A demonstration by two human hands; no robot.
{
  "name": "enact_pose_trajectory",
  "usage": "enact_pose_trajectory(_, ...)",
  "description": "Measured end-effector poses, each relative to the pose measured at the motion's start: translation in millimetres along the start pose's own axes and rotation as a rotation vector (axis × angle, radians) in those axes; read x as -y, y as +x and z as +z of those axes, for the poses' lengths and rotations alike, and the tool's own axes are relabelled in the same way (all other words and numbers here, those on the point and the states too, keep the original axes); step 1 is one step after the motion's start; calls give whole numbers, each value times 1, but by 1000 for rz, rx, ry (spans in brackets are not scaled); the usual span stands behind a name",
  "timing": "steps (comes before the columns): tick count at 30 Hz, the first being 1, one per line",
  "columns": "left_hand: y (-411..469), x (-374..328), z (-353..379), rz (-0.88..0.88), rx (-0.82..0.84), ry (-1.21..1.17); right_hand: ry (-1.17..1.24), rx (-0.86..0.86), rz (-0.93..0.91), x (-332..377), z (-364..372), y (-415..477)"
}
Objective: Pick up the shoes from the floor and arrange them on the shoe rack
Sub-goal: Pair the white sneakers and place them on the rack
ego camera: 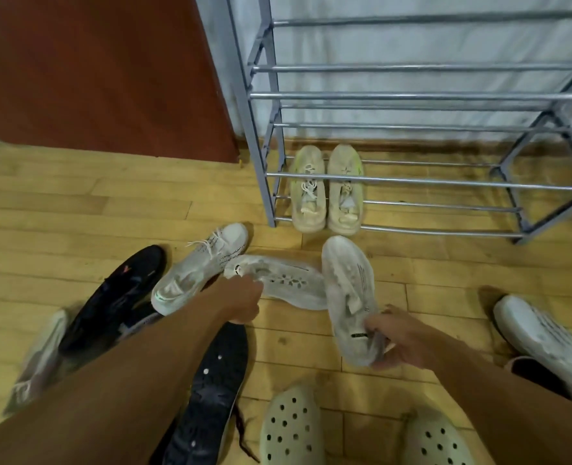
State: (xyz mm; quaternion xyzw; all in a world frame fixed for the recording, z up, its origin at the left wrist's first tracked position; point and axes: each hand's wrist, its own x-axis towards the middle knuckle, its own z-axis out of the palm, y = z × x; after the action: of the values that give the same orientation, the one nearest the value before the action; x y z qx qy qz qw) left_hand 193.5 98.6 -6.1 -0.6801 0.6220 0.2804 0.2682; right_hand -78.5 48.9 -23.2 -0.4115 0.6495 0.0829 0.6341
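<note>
My left hand [242, 302] grips the heel end of a pale grey sneaker [288, 283] that lies on its side on the wooden floor, sole turned up. My right hand [395, 344] holds the heel of its mate [348, 293], upright with its toe pointing at the rack. The grey metal shoe rack [412, 182] stands ahead; a cream pair [326, 189] sits on its bottom tier at the left. The upper tiers hold nothing.
More shoes lie around on the floor: a white laced sneaker [204, 266], black shoes [116, 297] [210, 394], a blurred grey shoe [39, 360] at left, a white sneaker [546, 340] at right. Pale green clogs [291, 427] show at the bottom. A brown door [93, 68] is at the left.
</note>
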Motion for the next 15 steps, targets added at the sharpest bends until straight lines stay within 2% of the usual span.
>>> enact_pose_trajectory(3,21,-5,8,-70,-166,-5,-156,-31,55,-7,3,16)
enact_pose_trajectory(6,46,-5,13,-125,-281,-79,-184,-58,41,-10,0,33)
enact_pose_trajectory(11,84,4,14,-184,-259,-42,-189,-117,-39,-17,-3,54)
enact_pose_trajectory(15,93,-1,19,-180,-357,172,-197,-213,-104,-26,-5,60)
